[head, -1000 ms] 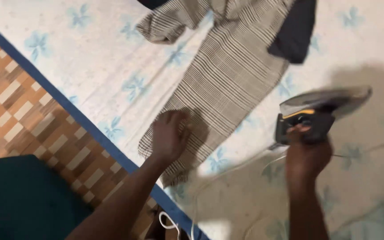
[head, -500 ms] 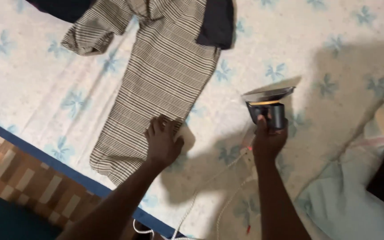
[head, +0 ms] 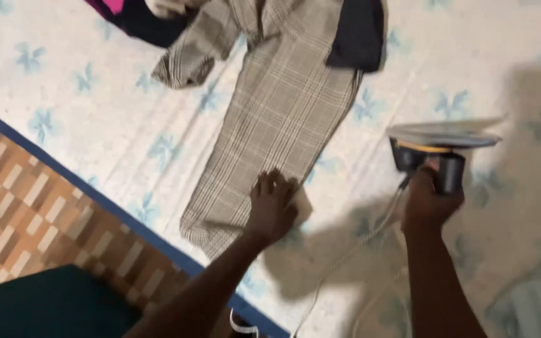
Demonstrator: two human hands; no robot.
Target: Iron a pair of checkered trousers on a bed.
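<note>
Ironing checked trousers [head: 283,119]: left hand [head: 272,206] pins the leg flat, fingers spread; right hand [head: 430,200] grips the seemingly lifted iron [head: 439,150]; next, lower it onto the cloth

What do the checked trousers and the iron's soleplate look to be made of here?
The checked trousers look like a thin woven cloth, matte, lying limp with soft folds under the left hand. The iron in the right hand shows a pale, smooth, slightly shiny soleplate, probably metal, over a dark body that looks plastic; blur leaves this uncertain.
</note>
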